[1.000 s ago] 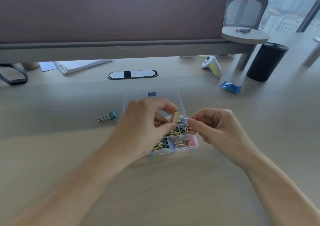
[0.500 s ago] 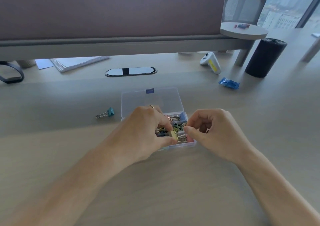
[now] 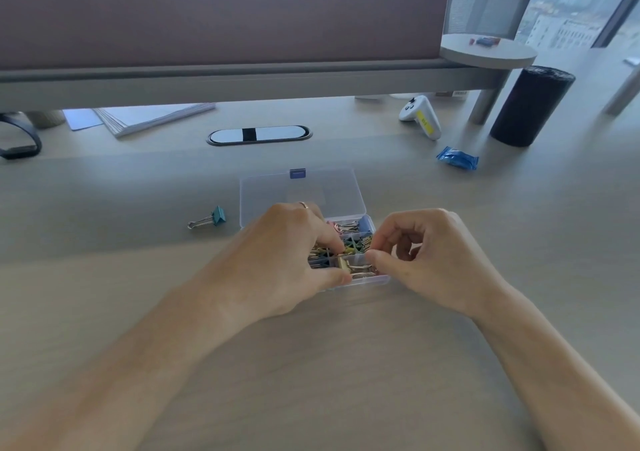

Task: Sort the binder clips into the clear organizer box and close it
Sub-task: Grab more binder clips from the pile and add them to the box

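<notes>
The clear organizer box point(image 3: 379, 279) lies open mid-desk, its lid point(image 3: 301, 194) folded back flat behind it. Several coloured binder clips fill its compartments. A gold binder clip point(image 3: 344, 264) sits low in the front compartment; my left hand point(image 3: 287, 260) pinches its body between thumb and forefinger. My right hand point(image 3: 426, 256) pinches the clip's wire handles from the right. My hands hide much of the box's left and right ends. One teal binder clip point(image 3: 212, 217) lies loose on the desk left of the lid.
A blue wrapped packet point(image 3: 457, 157), a white controller point(image 3: 420, 116) and a black cylinder point(image 3: 531, 106) stand at the back right. A paper stack point(image 3: 156, 118) and a black strap point(image 3: 20, 139) lie back left. An oval cable grommet point(image 3: 259, 134) sits behind the box, under the partition.
Both hands have lowered the gold clip from above the box down into the front compartment, and still hold it. The teal clip has not moved.
</notes>
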`<state>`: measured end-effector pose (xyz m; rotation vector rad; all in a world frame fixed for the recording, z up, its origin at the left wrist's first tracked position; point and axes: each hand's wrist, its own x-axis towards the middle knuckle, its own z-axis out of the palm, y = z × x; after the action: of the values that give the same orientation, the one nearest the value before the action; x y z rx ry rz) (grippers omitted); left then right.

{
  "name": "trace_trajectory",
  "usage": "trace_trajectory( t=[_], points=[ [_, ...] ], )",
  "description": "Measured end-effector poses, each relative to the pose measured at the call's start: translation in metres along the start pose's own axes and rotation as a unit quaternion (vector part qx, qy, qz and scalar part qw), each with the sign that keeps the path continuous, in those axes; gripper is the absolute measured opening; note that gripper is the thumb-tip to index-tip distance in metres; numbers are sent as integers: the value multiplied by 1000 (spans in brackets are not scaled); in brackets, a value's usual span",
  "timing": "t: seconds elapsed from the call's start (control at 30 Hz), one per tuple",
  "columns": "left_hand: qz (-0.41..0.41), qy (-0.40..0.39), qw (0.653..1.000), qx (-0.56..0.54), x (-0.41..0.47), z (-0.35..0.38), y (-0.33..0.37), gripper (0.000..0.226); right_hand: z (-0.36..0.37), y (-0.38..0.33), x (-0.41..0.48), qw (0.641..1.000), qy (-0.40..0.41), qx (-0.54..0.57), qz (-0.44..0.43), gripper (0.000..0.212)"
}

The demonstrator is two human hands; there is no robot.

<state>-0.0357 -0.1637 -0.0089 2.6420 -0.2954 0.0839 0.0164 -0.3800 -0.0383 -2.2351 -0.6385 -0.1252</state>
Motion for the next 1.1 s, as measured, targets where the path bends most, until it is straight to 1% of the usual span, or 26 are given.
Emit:
trace_trajectory(
  t=[0.07,0.17,0.2,0.37,0.63,0.97,1.03,1.1],
  points=[
    [10,4,1000,-2,-1,-1,-2,26,0,1,1,1000,2,6,-2,16],
    [24,11,1000,-6,-1,-2,-3,9,0,1,1,1000,-3,9,-3,15],
    [26,13,1000,-11,-1,-2,-4,7,0,1,1,1000,-6,9,-4,15],
    [32,4,999,-18,2,2,-6,16,0,4,1,1000,-16,15,-9,15],
    [43,9,999,-31,2,4,-9,17,1,4,2,999,-34,17,-19,19],
    [47,11,998,-33,2,7,-8,14,3,6,4,1000,-19,24,-3,23],
    [49,17,998,-33,3,4,-9,15,3,6,4,999,-18,37,5,22],
    [46,42,997,-35,6,-7,-14,17,2,6,4,998,-8,60,17,20]
  ],
)
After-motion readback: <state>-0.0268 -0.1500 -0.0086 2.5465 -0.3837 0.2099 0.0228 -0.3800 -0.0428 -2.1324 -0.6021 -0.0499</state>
